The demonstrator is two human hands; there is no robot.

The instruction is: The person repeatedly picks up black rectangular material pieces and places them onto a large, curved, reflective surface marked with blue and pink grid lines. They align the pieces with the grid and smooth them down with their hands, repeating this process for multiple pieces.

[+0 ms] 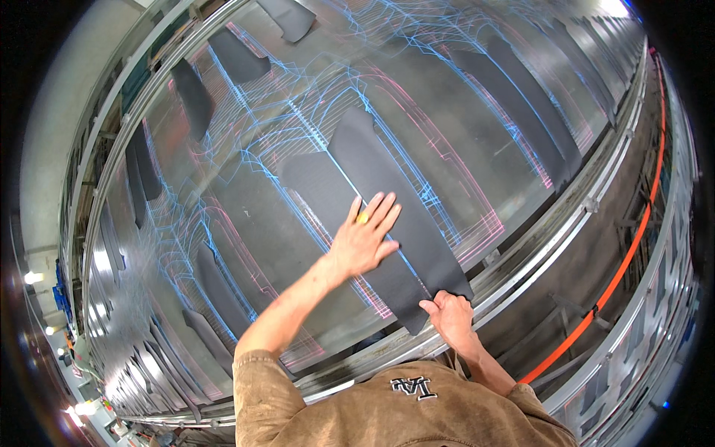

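Two dark grey, flat cut pieces of sheet material lie side by side on a long grey table surface marked with blue and pink lines. A blue line runs between the left piece point(309, 179) and the right piece point(402, 190). Across the seam, my left hand point(361, 244) rests flat with spread fingers; a small yellow patch shows at one finger. At the near edge of the table, my right hand point(451, 319) has its fingers closed on the bottom end of the right piece. Its fingertips are partly hidden.
More dark grey pieces point(521, 112) lie along the marked surface point(447, 141) on both sides. A metal rail point(536, 268) borders the near edge. Beyond it, an orange hose or cable point(629, 257) runs beside another metal frame holding similar pieces.
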